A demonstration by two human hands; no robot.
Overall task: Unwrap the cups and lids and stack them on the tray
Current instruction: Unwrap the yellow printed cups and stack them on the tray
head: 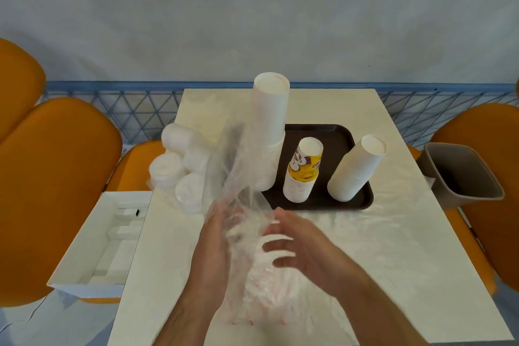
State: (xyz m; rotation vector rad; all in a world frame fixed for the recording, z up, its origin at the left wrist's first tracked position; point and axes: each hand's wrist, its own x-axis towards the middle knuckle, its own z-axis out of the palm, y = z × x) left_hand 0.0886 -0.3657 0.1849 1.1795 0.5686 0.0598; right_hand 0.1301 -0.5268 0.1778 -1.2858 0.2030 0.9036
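A dark brown tray (337, 132) on the white table carries three upside-down cup stacks: a tall white stack (271, 126) at its left edge, a shorter stack with a yellow printed cup (303, 171) in the middle, and a white stack (356, 168) leaning at the right. Wrapped white lids (179, 163) lie in sleeves left of the tray. A clear plastic wrapper (238, 194) rises in front of the tall stack and trails down between my hands. My left hand (216, 244) grips the wrapper. My right hand (295, 241) has spread fingers touching the plastic.
A grey bin (463, 177) stands at the table's right edge. An open white box (104, 241) sits on the orange seat at the left. Orange chairs (56, 177) flank the table. A blue lattice rail (134, 109) runs along the wall behind.
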